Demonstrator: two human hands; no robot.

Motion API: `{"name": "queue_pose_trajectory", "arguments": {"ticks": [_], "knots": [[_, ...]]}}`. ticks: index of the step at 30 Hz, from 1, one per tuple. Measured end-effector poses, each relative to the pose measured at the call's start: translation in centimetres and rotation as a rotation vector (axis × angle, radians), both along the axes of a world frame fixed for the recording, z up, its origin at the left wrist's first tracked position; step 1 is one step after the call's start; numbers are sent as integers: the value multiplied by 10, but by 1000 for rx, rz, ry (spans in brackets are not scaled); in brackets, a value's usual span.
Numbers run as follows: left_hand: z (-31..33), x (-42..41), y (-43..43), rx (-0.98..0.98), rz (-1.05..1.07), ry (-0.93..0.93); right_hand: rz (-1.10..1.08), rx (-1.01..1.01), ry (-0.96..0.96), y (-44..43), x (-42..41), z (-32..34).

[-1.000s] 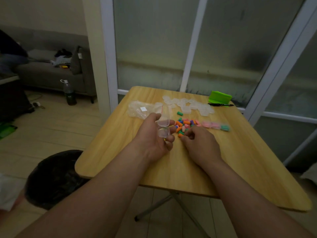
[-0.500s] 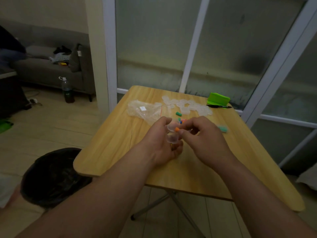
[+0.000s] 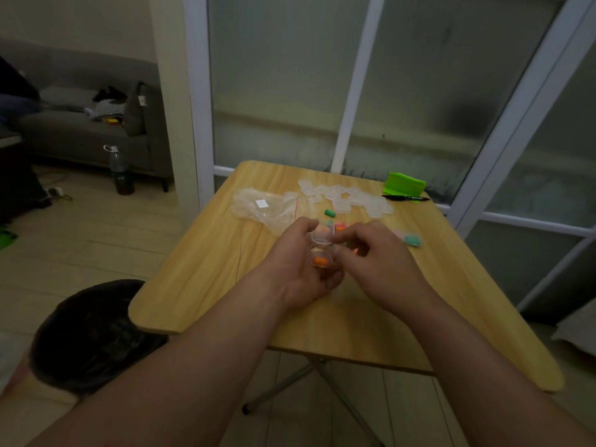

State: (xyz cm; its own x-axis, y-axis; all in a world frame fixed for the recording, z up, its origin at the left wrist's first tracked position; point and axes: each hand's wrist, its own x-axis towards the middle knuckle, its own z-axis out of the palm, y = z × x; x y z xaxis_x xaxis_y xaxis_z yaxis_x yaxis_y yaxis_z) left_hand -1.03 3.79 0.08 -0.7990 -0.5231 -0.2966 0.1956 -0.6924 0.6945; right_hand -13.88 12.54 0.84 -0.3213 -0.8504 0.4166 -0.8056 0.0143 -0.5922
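One clear plastic case [image 3: 320, 244], orange foam cylinder [image 3: 320, 261] inside, left hand [image 3: 298, 266] gripping

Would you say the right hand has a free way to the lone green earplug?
Probably yes: the green earplug lies uncovered just beyond the right hand, which pinches the clear case.

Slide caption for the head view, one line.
Left hand holds a small clear case with an orange piece inside; right hand pinches its lid, over a wooden table.

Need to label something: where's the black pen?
In the head view the black pen lies at the far right of the table, just in front of the green stand, right of the clear cases.
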Motion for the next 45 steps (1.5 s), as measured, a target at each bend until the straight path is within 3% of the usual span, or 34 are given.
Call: {"name": "queue_pose_trajectory", "arguments": {"ticks": [4, 8, 18, 23, 32, 37, 42, 45], "knots": [[5, 1, -2, 24, 90, -39, -263, -134, -256, 2, -33, 2], [5, 3, -10, 41, 188, -52, -397, 4, -331, 4, -54, -16], [5, 2, -8, 22, 190, -43, -432, 203, 13, -20, -34, -37], [6, 2, -2, 17, 175, -51, -515, 243, 79, -32, -32, -38], [7, -6, 10, 5, 121, -57, -308, 25, -225, -4, -38, -19], [5, -9, 15, -3, 85, -39, -118, -114, -161, 13, -24, 7], [6, -10, 20, -59, 24, -35, -26, -60, 54, 15, -7, 7], [6, -11, 22, -51, 16, -48, -28, -29, 84, 14, -6, 1]]}}
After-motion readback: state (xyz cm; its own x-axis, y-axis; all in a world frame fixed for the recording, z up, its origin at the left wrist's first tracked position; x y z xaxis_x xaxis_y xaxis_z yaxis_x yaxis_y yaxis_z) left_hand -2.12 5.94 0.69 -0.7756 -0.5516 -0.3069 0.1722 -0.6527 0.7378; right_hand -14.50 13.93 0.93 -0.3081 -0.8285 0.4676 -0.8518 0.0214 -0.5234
